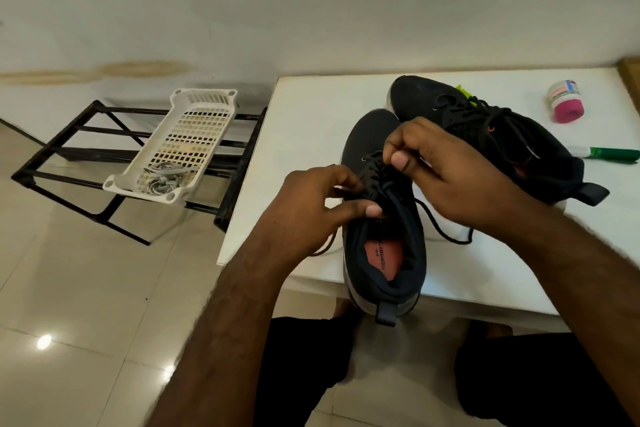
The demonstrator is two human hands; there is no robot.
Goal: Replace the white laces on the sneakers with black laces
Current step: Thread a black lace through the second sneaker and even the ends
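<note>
The near sneaker [377, 229] lay on the white table's [311, 107] front edge, its black lace [440, 229] pinched in both my grips, left hand [311, 204] and right hand [446, 166], the second sneaker [485, 135] just behind, and pale laces [162, 177] in a basket [187, 139] on a rack [86, 149].

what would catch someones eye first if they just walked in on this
Two hands meet over the near sneaker at the front edge of the white table: the left hand and right hand both pinch its black lace. A second sneaker, already laced in black, lies behind it. Off to the left, a white basket holding the pale laces sits on a black rack.
</note>
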